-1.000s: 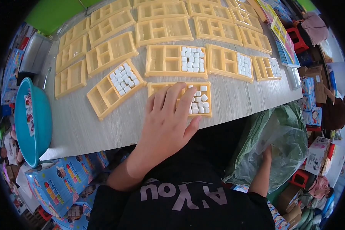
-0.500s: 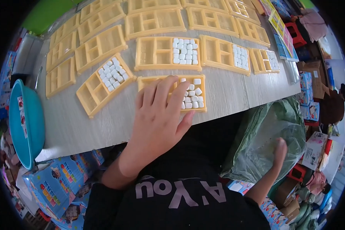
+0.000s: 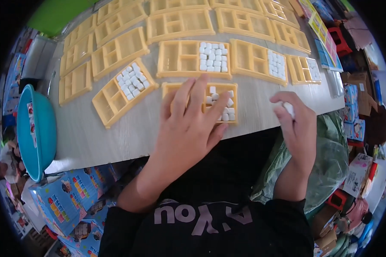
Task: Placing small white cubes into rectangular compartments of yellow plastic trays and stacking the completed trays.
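My left hand (image 3: 186, 124) lies spread over the nearest yellow divided tray (image 3: 236, 100), its fingers reaching across the compartments and its fingertips among loose white rounded blocks (image 3: 228, 114). The hand hides much of that tray. Over the table to the right, my right hand (image 3: 296, 128) is closed on small white blocks (image 3: 289, 109); how many is hidden by the fingers. Behind the left hand stands a tray (image 3: 171, 76) whose right compartment is packed with white blocks. Further trays with filled compartments lie to the left (image 3: 105, 103) and right (image 3: 255, 76).
Several more yellow trays (image 3: 180, 23) without blocks stand in rows farther back. A teal basin (image 3: 36, 128) sits at the left table edge. Below the right edge hangs a green plastic bag (image 3: 330, 145). Blue printed boxes (image 3: 68, 201) are stacked under the table's left side.
My right hand has risen out of the green bag to over the table, now with white blocks in it. My left hand stays over the nearest tray, its fingers slightly shifted.
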Available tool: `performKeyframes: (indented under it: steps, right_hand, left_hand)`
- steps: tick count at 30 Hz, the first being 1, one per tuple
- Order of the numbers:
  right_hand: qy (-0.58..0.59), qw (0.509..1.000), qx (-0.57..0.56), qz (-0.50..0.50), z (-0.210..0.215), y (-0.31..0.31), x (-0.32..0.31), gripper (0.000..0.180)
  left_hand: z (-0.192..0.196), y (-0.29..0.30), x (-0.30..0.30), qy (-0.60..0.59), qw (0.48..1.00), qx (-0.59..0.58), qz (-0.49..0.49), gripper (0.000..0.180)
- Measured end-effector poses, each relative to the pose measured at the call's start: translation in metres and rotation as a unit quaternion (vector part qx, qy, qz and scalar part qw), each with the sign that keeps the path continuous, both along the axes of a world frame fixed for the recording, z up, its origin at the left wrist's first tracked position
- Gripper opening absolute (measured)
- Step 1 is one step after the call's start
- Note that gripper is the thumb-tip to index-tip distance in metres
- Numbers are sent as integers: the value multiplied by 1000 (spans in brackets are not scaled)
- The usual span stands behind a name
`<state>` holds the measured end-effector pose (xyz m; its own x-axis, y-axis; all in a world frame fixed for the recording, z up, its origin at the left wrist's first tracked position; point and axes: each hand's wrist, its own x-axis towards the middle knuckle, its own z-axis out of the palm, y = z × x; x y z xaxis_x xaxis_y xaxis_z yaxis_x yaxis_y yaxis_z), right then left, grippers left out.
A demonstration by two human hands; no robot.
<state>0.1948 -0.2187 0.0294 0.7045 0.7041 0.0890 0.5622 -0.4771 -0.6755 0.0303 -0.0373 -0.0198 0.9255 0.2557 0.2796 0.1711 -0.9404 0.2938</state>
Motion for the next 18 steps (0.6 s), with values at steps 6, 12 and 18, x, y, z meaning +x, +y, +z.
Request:
performKeyframes:
  steps: [6, 12, 18]
  right_hand:
    - [-104, 969, -54, 219, -11, 57, 16, 19]
    - [-183, 941, -60, 279, -20, 86, 20, 24]
    - [-201, 921, -53, 328, -27, 96, 18, 30]
  left_hand:
    - [1, 3, -6, -3, 1000, -10, 1, 57]
    - [1, 10, -10, -19, 998, -64, 18, 60]
    - [0, 14, -11, -36, 991, -131, 13, 65]
